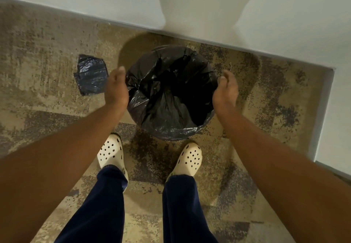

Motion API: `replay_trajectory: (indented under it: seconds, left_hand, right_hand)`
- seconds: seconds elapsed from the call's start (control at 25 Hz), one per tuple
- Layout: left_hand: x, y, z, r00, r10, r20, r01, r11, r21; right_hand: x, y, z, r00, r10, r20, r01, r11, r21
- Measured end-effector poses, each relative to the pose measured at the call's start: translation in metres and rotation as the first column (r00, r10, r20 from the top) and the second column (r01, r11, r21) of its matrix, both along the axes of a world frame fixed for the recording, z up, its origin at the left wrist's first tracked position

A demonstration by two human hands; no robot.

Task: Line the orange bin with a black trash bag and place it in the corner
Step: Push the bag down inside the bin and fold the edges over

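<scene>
Bin stood on carpet [57, 52] at 12 o'clock from feet, near wall [284, 24], black trash bag [171, 90] folded over rim. Left hand [116, 87] at 9 o'clock, right hand [226, 88] at 3 o'clock, both cupped loosely beside rim, gripping nothing. Folded spare bag [91, 74] at 10 o'clock.

Both bare forearms stretched forward and down, roughly parallel. Left hand [116, 87] palm turned inward, fingers together and gently curved. Right hand [226, 88] mirroring it (fingertips curled a little more), palm facing left. Neither visibly gripping anything; hands set well apart.
</scene>
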State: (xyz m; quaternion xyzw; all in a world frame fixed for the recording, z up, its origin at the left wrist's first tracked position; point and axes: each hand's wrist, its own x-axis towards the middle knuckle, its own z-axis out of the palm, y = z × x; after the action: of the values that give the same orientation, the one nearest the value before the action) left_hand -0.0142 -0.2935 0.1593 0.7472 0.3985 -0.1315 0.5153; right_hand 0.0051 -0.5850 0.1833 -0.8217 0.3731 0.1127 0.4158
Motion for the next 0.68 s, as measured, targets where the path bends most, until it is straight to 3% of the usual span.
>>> replay_trajectory:
  seconds: [0.08, 0.16, 0.24, 0.36, 0.44, 0.48, 0.52, 0.56, 0.6, 0.64, 0.68]
  left_hand:
    - [0.018, -0.004, 0.007, 0.963, -0.262, 0.062, 0.266, 0.962, -0.059]
    - [0.036, -0.010, 0.013, 0.913, -0.408, -0.006, 0.401, 0.900, -0.171]
    - [0.050, -0.009, 0.013, 0.934, -0.336, -0.123, 0.289, 0.911, -0.295]
    - [0.058, 0.006, 0.006, 0.905, -0.229, -0.360, 0.040, 0.885, -0.464]
    - [0.056, 0.007, 0.002, 0.917, -0.174, -0.358, -0.007, 0.892, -0.451]
    - [0.050, 0.004, 0.004, 0.941, -0.181, -0.287, 0.076, 0.936, -0.343]
    - [0.042, 0.002, 0.006, 0.953, -0.255, -0.166, 0.240, 0.965, -0.107]
    - [0.031, 0.001, 0.007, 0.919, -0.393, -0.033, 0.389, 0.890, 0.237]
    - [0.019, -0.003, 0.011, 0.787, -0.611, 0.082, 0.490, 0.700, 0.519]
    - [0.008, -0.011, 0.016, 0.552, -0.821, 0.144, 0.580, 0.503, 0.641]
    - [-0.003, -0.022, 0.021, 0.289, -0.945, 0.153, 0.676, 0.315, 0.666]
  right_hand:
    - [0.017, 0.009, -0.002, 0.984, 0.180, 0.006, -0.179, 0.973, 0.145]
    - [0.034, 0.011, -0.006, 0.961, 0.258, -0.094, -0.234, 0.949, 0.213]
    - [0.041, 0.004, -0.009, 0.958, 0.182, -0.222, -0.103, 0.939, 0.329]
    - [0.041, -0.011, -0.017, 0.927, 0.141, -0.347, 0.076, 0.835, 0.545]
    - [0.040, -0.011, -0.016, 0.923, 0.125, -0.365, 0.091, 0.848, 0.523]
    - [0.036, -0.008, -0.015, 0.937, 0.132, -0.324, 0.018, 0.906, 0.422]
    - [0.029, -0.005, -0.013, 0.958, 0.173, -0.227, -0.119, 0.965, 0.232]
    - [0.019, -0.002, -0.011, 0.959, 0.269, -0.089, -0.274, 0.961, -0.043]
    - [0.006, 0.001, -0.008, 0.897, 0.438, 0.059, -0.404, 0.867, -0.294]
    - [-0.007, 0.007, -0.004, 0.766, 0.622, 0.159, -0.510, 0.740, -0.440]
    - [-0.019, 0.015, -0.002, 0.610, 0.768, 0.197, -0.613, 0.614, -0.497]
